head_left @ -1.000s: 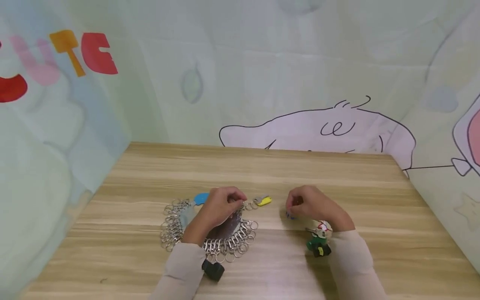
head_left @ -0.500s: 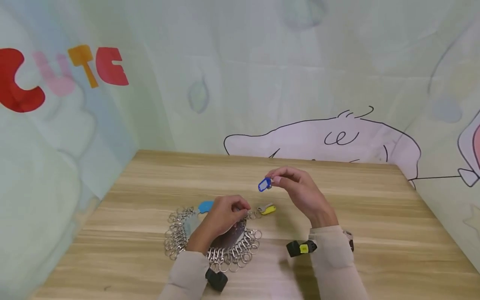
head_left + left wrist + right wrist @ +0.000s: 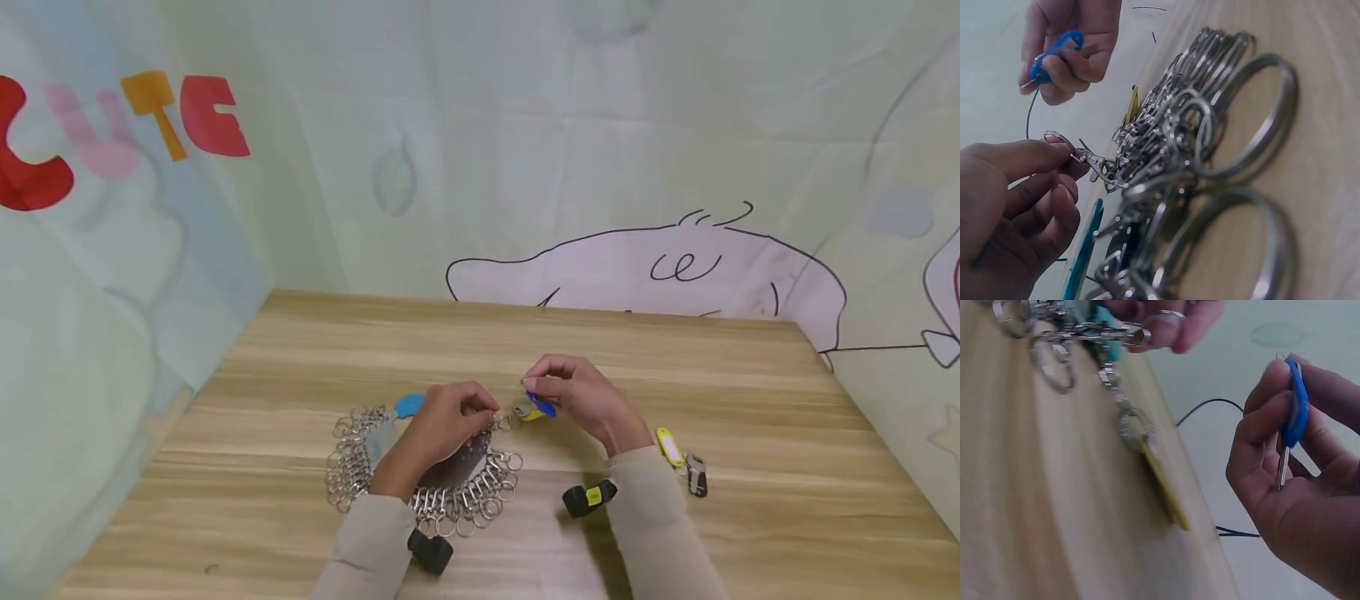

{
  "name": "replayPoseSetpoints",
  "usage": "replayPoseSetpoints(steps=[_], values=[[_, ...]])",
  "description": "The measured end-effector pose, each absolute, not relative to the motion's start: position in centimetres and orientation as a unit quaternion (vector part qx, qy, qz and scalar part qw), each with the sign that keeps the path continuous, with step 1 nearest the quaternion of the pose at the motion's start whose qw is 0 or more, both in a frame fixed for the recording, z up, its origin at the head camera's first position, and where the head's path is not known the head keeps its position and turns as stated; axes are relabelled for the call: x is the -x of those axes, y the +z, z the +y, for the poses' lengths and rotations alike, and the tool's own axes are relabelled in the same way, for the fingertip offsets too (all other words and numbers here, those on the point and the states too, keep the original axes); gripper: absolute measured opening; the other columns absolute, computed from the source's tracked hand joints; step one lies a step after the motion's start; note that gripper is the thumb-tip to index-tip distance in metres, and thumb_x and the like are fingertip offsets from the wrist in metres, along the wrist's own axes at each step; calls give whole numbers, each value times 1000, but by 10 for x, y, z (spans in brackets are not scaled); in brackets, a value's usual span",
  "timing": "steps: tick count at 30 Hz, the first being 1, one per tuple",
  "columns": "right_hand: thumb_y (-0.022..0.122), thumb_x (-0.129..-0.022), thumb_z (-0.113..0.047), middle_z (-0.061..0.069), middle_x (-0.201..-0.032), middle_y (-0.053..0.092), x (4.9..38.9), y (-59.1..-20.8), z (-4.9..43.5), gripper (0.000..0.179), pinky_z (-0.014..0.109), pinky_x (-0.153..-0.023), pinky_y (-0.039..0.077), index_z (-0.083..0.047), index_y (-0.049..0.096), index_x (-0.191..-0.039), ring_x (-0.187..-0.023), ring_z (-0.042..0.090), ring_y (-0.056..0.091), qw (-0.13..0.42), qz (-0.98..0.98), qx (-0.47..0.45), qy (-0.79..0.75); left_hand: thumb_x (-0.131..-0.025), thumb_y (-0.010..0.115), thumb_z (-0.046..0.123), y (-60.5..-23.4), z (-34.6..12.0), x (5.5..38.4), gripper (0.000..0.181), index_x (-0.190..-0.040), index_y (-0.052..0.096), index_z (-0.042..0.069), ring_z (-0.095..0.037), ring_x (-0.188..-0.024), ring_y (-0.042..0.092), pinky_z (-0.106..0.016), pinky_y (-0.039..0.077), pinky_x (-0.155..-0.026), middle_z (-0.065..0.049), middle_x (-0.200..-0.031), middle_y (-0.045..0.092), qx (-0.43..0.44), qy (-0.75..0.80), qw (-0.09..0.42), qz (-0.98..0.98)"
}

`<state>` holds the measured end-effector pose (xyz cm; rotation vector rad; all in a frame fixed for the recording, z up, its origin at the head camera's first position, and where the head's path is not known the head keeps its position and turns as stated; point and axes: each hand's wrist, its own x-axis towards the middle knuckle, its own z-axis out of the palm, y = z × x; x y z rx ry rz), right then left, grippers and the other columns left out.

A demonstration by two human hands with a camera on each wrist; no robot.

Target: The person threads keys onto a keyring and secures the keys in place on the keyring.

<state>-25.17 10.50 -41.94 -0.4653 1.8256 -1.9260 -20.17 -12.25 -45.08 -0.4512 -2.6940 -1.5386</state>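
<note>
My left hand (image 3: 442, 429) pinches a small metal key ring (image 3: 1054, 136) joined to a snap hook (image 3: 1094, 164). The hook is among many clasps and rings (image 3: 453, 508) fringing a shiny dark plate (image 3: 457, 468), which the hand partly covers. My right hand (image 3: 592, 404) pinches a blue key tag (image 3: 1297, 412), raised above the table. A key (image 3: 1282, 467) hangs from this tag, pointing toward the palm. Close below, a yellow key tag (image 3: 1165, 490) lies on the table, attached by a ring (image 3: 1137, 428) to the clasps.
Right of my right sleeve lie another yellow key tag (image 3: 670, 447) and its key (image 3: 697, 475). A light-blue flat piece (image 3: 409, 406) shows behind my left hand. Black wrist cameras (image 3: 430, 552) sit at both cuffs. A printed cloth (image 3: 352, 208) hangs behind the wooden table (image 3: 360, 342).
My right hand has lifted the blue key tag from the table's right side and carried it left, then lower, toward my left hand. My left hand keeps its hold.
</note>
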Motion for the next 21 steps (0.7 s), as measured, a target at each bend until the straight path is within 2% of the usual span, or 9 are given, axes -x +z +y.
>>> replayPoseSetpoints(steps=[6, 15, 21], values=[[73, -91, -5, 15, -88, 69, 249, -430, 91, 9, 33, -70, 51, 3, 69, -89, -76, 22, 62, 233, 735, 192, -607, -91, 72, 2, -451, -122, 203, 9, -93, 75, 10, -13, -57, 58, -30, 50, -50, 4, -78, 67, 143, -481, 13, -865], [72, -87, 0, 16, -94, 70, 249, -434, 88, 2, 38, -76, 54, 1, 70, -87, -83, 25, 64, 234, 737, 193, -604, -91, 72, 3, -449, -121, 202, 11, -93, 75, 13, -13, -62, 59, -30, 52, -53, 6, -81, 67, 152, -474, 22, -867], [71, -84, 2, 15, -95, 70, 249, -433, 88, 6, 37, -76, 54, 5, 71, -89, -85, 25, 63, 232, 729, 200, -612, -91, 72, 2, -449, -121, 201, 12, -93, 75, 14, -14, -61, 58, -30, 51, -52, 6, -82, 67, 148, -476, 22, -867]])
